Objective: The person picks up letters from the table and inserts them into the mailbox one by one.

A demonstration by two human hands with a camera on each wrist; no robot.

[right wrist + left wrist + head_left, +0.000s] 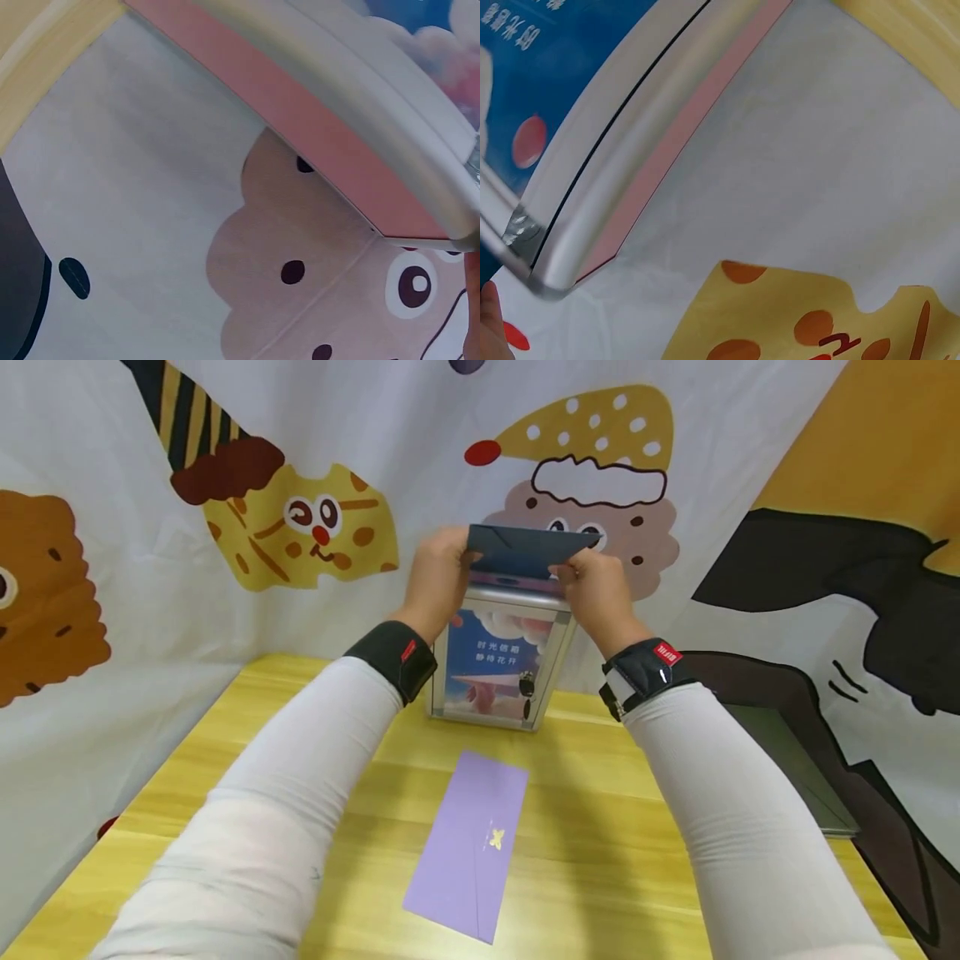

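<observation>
Across our bench (607, 768), left grip (438, 575) and right grip (600, 597) pinch an envelope (517, 550); posting into the twelve-o'clock box (491, 672) likely needs alignment.

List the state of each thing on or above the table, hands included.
Box: standing upright
Dark blue envelope: held at the box's top; whether inserted, cannot tell
Left hand: pinching that envelope's left side
Right hand: pinching its right side
Purple envelope: lying flat
Dark green item: lying flat, partly hidden
</observation>
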